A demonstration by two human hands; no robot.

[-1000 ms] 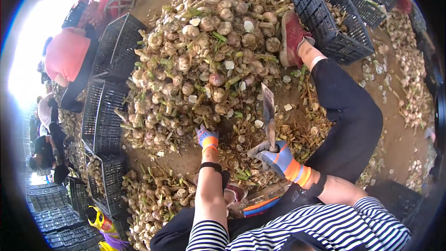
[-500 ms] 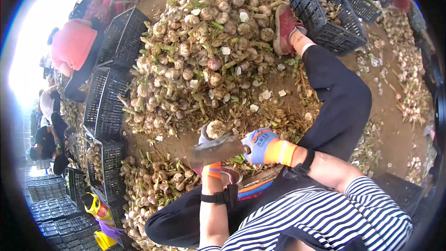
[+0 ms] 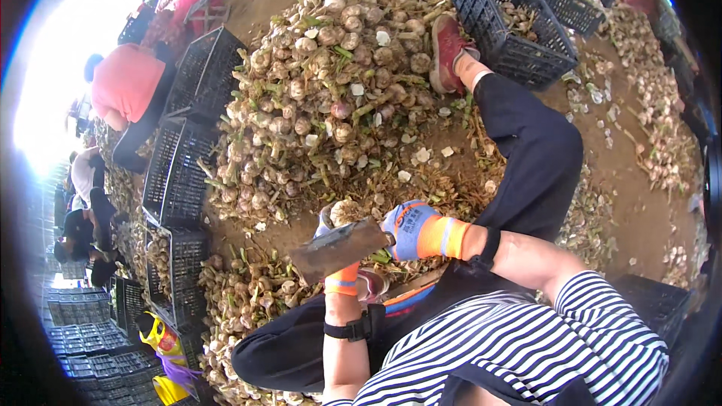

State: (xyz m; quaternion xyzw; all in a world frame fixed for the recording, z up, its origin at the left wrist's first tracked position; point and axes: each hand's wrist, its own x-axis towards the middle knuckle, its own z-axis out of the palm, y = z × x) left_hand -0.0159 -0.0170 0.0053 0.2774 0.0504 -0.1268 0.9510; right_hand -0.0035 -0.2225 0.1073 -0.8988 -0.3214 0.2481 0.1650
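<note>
In the head view, the left hand [image 3: 324,224], in a blue and orange glove, is curled around a garlic bulb [image 3: 347,212], which sits up in front of the person, just past the blade. The blade hides part of that hand, so I can't be sure where every finger is. The right hand [image 3: 410,231], in the same kind of glove, is closed tight on the end of a cleaver [image 3: 342,248], its wide, dull blade lying across the space between the hands. The bulb looks light and firm, but its dry skin may flake and slip, so it should be best to hold it around its fat sides, away from the sharp edge. The cleaver looks stiff and a bit heavy, and its handle is the safe place to grip. The ground [image 3: 274,244] looks like brown dirt, with leafy scraps [image 3: 481,180] about. A big garlic heap [image 3: 323,105] lies ahead, with black crates [image 3: 180,173] on its left and another black crate [image 3: 530,64] near the red shoe [image 3: 450,56].
</note>
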